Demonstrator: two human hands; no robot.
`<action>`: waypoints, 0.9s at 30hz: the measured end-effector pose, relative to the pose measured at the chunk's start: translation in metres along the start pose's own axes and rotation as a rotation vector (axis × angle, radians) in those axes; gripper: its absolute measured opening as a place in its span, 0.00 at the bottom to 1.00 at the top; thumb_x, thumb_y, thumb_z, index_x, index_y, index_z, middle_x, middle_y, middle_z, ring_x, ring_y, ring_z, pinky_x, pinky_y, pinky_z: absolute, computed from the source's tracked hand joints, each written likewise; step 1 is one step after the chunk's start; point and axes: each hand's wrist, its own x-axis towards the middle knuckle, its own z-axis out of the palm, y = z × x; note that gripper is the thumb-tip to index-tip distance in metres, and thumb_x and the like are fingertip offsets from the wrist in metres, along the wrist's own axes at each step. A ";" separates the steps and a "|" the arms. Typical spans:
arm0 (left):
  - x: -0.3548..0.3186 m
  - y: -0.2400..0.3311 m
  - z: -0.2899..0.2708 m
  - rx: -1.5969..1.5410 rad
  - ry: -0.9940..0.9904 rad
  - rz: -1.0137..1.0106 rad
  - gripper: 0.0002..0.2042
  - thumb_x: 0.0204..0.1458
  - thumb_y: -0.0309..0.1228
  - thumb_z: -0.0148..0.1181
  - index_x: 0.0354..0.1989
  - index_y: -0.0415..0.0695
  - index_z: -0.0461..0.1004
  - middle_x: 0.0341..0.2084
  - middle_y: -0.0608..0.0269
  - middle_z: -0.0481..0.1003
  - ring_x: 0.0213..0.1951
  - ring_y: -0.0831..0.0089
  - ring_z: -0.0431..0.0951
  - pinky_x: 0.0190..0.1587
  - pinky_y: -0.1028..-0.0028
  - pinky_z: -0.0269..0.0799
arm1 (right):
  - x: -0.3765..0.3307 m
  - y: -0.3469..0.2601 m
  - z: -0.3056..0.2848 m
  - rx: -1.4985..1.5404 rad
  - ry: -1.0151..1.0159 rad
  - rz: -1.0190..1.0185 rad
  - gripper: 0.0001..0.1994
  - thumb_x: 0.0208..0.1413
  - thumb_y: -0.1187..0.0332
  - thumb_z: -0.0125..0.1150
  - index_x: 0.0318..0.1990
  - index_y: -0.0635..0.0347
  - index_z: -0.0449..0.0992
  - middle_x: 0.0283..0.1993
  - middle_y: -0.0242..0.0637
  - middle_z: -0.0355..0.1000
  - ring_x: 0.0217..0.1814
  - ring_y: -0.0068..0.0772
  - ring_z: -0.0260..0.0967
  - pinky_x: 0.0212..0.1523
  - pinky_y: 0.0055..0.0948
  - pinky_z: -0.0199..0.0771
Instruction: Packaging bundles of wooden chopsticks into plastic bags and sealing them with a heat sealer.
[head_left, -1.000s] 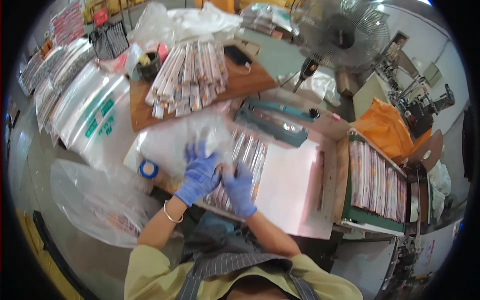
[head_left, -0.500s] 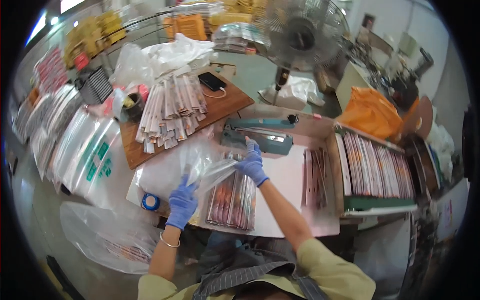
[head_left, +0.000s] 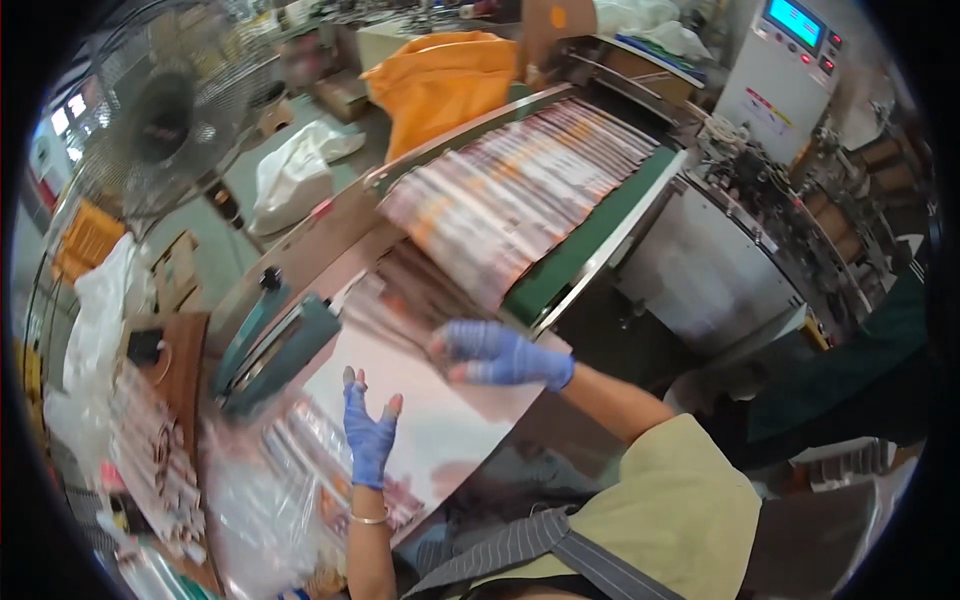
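My left hand (head_left: 370, 430), in a blue glove with bare-looking fingertips, hovers open over the white work surface (head_left: 420, 425). Its thumb and fingers stand apart with nothing in them. My right hand (head_left: 508, 356), gloved alike and a little blurred, reaches left, fingers and thumb parted, beside a smeared pile of flat printed packets (head_left: 405, 300). Whether it touches them I cannot tell. Left of my left hand, more packets (head_left: 318, 455) lie by a clear plastic bag (head_left: 255, 505). A teal hand-lever bag sealer (head_left: 280, 350) sits beyond them.
A green conveyor belt (head_left: 548, 296) carries a long overlapping row of packets (head_left: 530, 195) toward the table. Its metal rail (head_left: 610, 250) stands right of my hand. An orange sack (head_left: 440, 85), a fan (head_left: 165, 115), a wooden board (head_left: 185, 350) and a control panel (head_left: 795, 25) surround me.
My view has swung right. Both hands have let go of the clear plastic bag. My right hand has moved over to the packets at the belt's end; my left hand is now above the white surface.
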 end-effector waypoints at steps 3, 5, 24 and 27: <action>0.043 -0.056 0.036 0.324 0.009 -0.138 0.28 0.47 0.35 0.58 0.54 0.34 0.57 0.58 0.51 0.53 0.59 0.63 0.55 0.59 0.68 0.50 | 0.020 -0.047 -0.102 -0.697 0.458 -0.167 0.20 0.47 0.65 0.60 0.48 0.62 0.67 0.48 0.38 0.65 0.51 0.30 0.61 0.53 0.27 0.59; 0.060 -0.073 0.058 0.926 0.111 -0.094 0.28 0.50 0.40 0.51 0.55 0.33 0.55 0.58 0.50 0.52 0.60 0.57 0.52 0.61 0.64 0.45 | 0.042 -0.034 -0.199 -1.011 0.853 -0.153 0.18 0.46 0.63 0.60 0.43 0.63 0.69 0.41 0.45 0.67 0.44 0.39 0.66 0.45 0.31 0.65; 0.087 -0.057 0.103 0.960 0.069 0.049 0.26 0.50 0.36 0.47 0.56 0.34 0.54 0.53 0.47 0.59 0.56 0.53 0.56 0.59 0.62 0.46 | 0.071 0.010 -0.396 -1.564 0.810 0.538 0.23 0.53 0.51 0.37 0.46 0.58 0.67 0.45 0.51 0.67 0.48 0.52 0.64 0.49 0.41 0.63; 0.099 -0.050 0.097 0.427 0.160 -0.223 0.27 0.55 0.43 0.43 0.57 0.35 0.54 0.56 0.48 0.57 0.59 0.59 0.53 0.60 0.69 0.45 | 0.086 -0.010 -0.273 -1.534 0.604 0.404 0.21 0.53 0.53 0.39 0.41 0.63 0.67 0.41 0.53 0.68 0.45 0.52 0.65 0.47 0.42 0.64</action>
